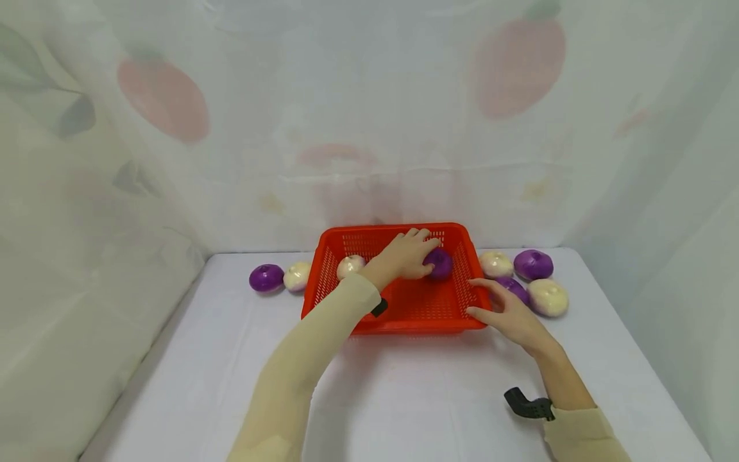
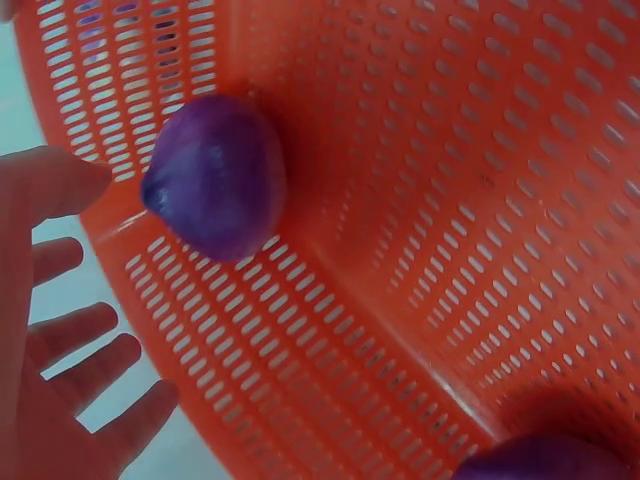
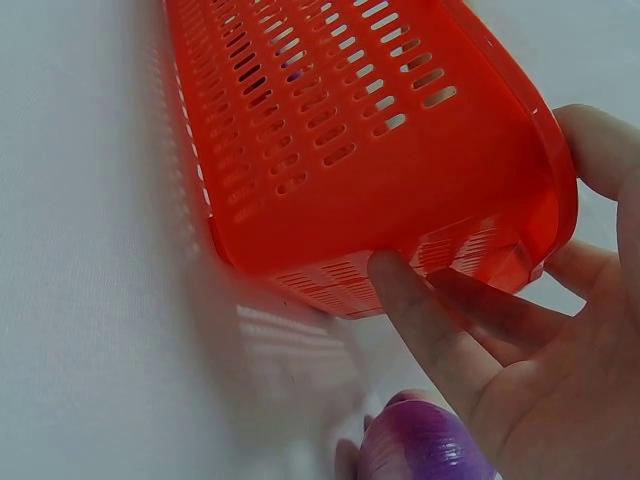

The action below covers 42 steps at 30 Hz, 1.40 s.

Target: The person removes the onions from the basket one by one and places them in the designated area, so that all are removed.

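A red plastic basket with slotted walls stands on the white table. My left hand reaches into it with spread fingers, beside a purple onion at the right end. In the left wrist view a gap shows between the fingers and that purple onion. Part of another purple onion shows at the bottom of that view. A pale onion lies in the basket's left part. My right hand grips the basket's right front corner, its thumb at the rim and fingers against the outer wall.
Right of the basket sit pale onions and purple onions, close together. On the left are a purple onion and a pale onion. A fruit-printed white curtain hangs behind the table.
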{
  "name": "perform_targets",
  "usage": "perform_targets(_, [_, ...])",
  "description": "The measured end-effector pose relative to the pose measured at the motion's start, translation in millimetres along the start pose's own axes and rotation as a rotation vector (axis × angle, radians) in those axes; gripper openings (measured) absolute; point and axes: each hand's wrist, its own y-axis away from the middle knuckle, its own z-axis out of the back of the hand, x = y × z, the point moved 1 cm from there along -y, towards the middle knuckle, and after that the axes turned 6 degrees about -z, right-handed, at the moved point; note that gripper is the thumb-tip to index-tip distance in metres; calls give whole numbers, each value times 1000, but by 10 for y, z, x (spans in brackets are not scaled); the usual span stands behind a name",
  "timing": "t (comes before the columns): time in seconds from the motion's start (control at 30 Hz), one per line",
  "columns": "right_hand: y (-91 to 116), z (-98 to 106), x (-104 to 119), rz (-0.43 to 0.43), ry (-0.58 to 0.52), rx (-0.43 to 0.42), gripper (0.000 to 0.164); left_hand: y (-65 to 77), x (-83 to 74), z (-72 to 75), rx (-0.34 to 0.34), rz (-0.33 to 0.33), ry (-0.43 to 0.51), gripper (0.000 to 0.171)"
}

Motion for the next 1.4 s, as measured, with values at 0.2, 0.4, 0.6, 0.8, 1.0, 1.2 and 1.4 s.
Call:
perform_targets(0.2, [-7, -7, -4, 3, -7, 2, 66, -119, -80, -122, 74, 49, 9, 66])
perform_targets(0.4, [6, -14, 2, 3, -15, 3, 67, -217, -148, -228, 95, 76, 75, 67])
perform_targets(0.6, [2, -19, -7, -2, -18, 1, 66, -300, -208, -276, 101, 95, 126, 69])
perform_targets(0.8, [-2, -27, -20, -8, -18, -5, 66, -337, -225, -325, 123, 107, 131, 69])
perform_targets(1.0, [-13, -38, -29, -5, -15, -5, 65, -334, -186, -367, 103, 143, 123, 71])
perform_targets(1.2, [-13, -35, -28, 2, -2, -13, 65, -283, -173, -311, 120, 129, 135, 73])
perform_targets(1.4, [-13, -25, -24, 1, -4, -11, 65, -184, -91, -168, 107, 142, 121, 77])
